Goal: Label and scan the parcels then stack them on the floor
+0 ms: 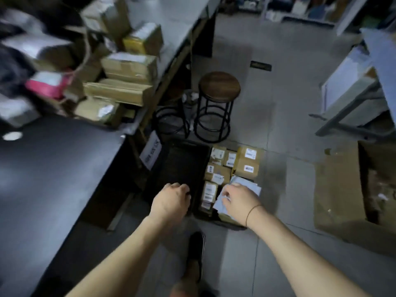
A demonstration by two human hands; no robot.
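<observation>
Several labelled brown cardboard parcels (244, 163) lie packed together on the floor beside a black crate (182, 161). My right hand (237, 200) reaches down over a pale grey-blue soft parcel (248, 185) at the near right of that group, and its fingers grip the parcel's edge. My left hand (171, 200) hovers over the crate's near rim with its fingers curled; whether it holds anything is hidden. More brown parcels (128, 67) are heaped on the table at the upper left.
A dark table (53, 179) fills the left. Two round stools (216, 103) stand behind the crate. A large flattened cardboard box (353, 189) lies at the right. My foot in a dark shoe (196, 251) stands on the tiled floor below the hands.
</observation>
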